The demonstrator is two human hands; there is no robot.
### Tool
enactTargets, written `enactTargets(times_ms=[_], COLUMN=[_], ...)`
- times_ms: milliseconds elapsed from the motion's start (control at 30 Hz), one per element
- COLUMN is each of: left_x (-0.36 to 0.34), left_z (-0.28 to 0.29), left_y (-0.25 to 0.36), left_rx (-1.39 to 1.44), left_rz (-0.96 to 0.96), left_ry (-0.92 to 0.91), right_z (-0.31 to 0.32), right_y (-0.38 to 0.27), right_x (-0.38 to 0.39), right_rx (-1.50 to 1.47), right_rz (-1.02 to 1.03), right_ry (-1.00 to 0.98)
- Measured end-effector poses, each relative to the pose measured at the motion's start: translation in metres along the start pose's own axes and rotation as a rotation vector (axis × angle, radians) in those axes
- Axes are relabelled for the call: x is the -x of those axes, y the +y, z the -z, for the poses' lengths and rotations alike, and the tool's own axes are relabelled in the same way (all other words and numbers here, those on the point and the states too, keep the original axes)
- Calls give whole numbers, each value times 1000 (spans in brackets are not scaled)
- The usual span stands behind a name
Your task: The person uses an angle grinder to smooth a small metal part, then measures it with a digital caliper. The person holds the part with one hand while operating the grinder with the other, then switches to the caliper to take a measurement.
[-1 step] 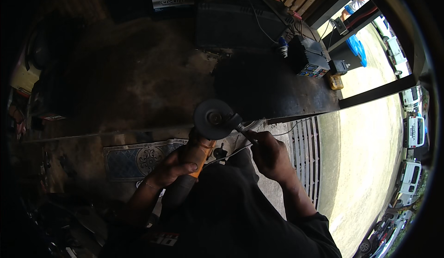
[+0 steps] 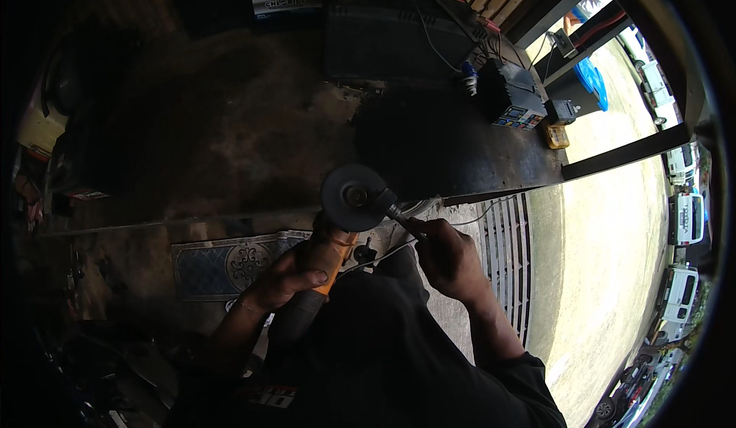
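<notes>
grinder (image 2: 335, 255) is at the centre of the frame, a little below the middle, its orange body aslant and its disc (image 2: 343, 185) turned up toward the camera, where the meeting edge is likely easy to watch. behind it in view runs the front edge of the bench (image 2: 245, 136). the left hand (image 2: 287, 278) is wrapped round the body, thumb on the orange part; that grip sits back from the disc, probably to steady the weight and spare the fingers.

the right hand (image 2: 448, 259), right of centre, is closed on a thin rod (image 2: 396, 215) whose dark head overlaps the disc's right edge. i cannot tell whether the head touches the disc or sits just above it, nor whether the disc spins. gripping the rod away from its head seems to leave the knuckles clear.

a thin cable (image 2: 376, 262) passes between the hands; where it leads is unclear. at the upper right of the frame, a black box (image 2: 510, 94) stands on the bench, well apart from both hands.
</notes>
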State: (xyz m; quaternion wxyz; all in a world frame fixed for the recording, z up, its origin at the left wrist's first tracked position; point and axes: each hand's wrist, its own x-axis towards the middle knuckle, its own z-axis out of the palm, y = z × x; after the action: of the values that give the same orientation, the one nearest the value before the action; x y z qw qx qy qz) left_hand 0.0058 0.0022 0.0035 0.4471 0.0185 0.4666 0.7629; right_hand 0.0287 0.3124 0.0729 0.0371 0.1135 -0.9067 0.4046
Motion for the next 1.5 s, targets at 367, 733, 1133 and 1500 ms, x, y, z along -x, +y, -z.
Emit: enactTargets(times_ms=[367, 733, 1133, 1500], left_x=[-3, -3, -3, -4], left_z=[0, 1, 1, 1], left_y=[3, 1, 3, 1], left_rx=[-4, 0, 11, 8], left_rz=[-17, -30, -11, -28], left_ry=[-32, -37, -42, -33], right_z=[1, -6, -14, -19], right_y=[6, 15, 15, 14], right_x=[-2, 6, 6, 7], right_rx=[-8, 48, 50, 122], right_rz=[44, 30, 100, 122], right_ry=[2, -33, 3, 44])
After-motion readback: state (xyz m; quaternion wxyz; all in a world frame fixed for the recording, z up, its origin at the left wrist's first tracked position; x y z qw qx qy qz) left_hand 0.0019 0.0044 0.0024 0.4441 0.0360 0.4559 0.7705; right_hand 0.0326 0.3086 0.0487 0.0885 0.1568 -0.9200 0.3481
